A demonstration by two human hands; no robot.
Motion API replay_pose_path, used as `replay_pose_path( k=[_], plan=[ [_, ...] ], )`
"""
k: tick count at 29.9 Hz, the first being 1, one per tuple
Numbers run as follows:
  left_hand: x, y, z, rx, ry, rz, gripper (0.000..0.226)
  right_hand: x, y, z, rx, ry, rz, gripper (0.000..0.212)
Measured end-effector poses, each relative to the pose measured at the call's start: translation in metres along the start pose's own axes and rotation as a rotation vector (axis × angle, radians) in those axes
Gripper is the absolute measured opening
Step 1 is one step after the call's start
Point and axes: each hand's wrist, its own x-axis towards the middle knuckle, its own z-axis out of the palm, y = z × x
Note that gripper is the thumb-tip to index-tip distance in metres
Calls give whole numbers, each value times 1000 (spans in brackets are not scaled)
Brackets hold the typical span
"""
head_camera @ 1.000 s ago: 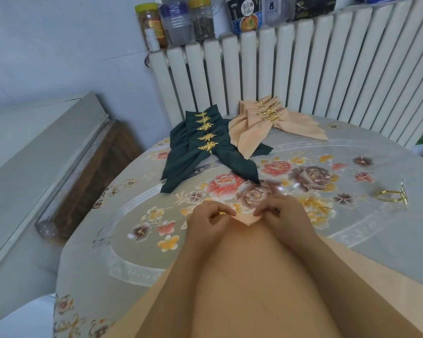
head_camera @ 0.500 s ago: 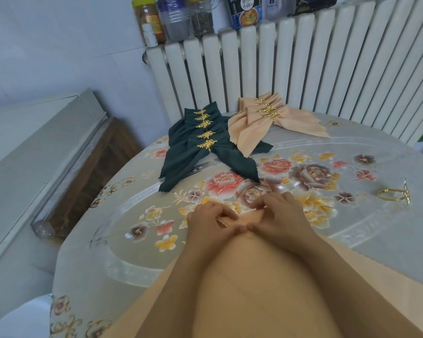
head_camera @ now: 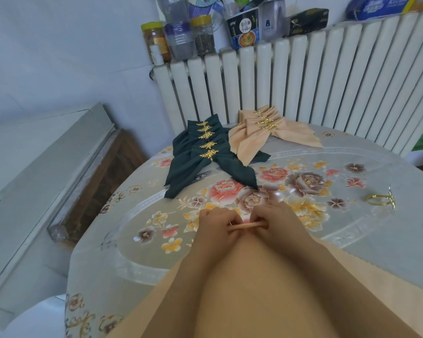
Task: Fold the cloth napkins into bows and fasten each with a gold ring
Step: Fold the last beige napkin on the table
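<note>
Peach cloth, the napkin (head_camera: 266, 284) in hand, lies on the near part of the table (head_camera: 137, 240) and runs under both forearms toward the viewer. A second ago its far corner poked out as a small point between the fingertips; now that corner is turned back on itself, and only a thin, flat, folded edge shows between the two hands. That suggests the first narrow pleat is being made, so this bow is at its very start.

Left hand (head_camera: 215, 224) and right hand (head_camera: 279, 219) sit side by side, knuckles up, each pinching one end of that folded edge between thumb and curled fingers. The fabric looks smooth, thin and matte, with a crisp crease at the fold.

Well apart to the right lies a loose gold ring (head_camera: 381, 200), untouched. At the far side of the table rest the finished bows: dark green bows (head_camera: 205, 154), each fastened with a gold leaf clasp, and just right of them peach bows (head_camera: 266, 132), overlapping the green. Behind these stands a white radiator (head_camera: 327, 81) with jars (head_camera: 181, 37) on top.
</note>
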Motion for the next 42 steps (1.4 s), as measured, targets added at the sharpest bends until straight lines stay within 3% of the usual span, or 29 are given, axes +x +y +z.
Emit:
replay_pose_path(
  k=[6, 13, 16, 21, 24, 26, 30, 34, 36, 39, 42],
  plan=[
    [-19, 8, -8, 163, -108, 106, 20, -14, -11, -18, -193, -184, -28, 14],
    [-41, 27, -26, 246, -256, 60, 31, -36, -20, -36, -220, -278, -30, 24],
    [-46, 32, -30, 184, -304, -50, 30, -40, -21, -40, -175, -346, 77, 25],
    [-37, 35, -25, 29, -171, -278, 9, -34, -23, -34, -307, -320, 224, 26],
    [-31, 37, -25, 132, -244, -321, 26, -32, -28, -30, -298, -337, 290, 40],
    [-27, 40, -28, 115, -289, -375, 41, -32, -32, -33, -338, -352, 276, 39],
    [-29, 51, -36, 373, -316, -205, 26, -38, -41, -38, -485, -229, 84, 21],
    [-53, 50, -33, 233, -121, -98, 7, -55, -39, -39, -458, -2, -91, 16],
    [-65, 51, -31, 189, -112, -45, 6, -64, -40, -42, -415, 19, -133, 6],
    [-81, 56, -34, 176, -184, -24, 14, -77, -40, -49, -328, -108, -157, 6],
    [-92, 55, -37, 146, -310, -36, 19, -86, -38, -56, -234, -285, -40, 11]
  ],
)
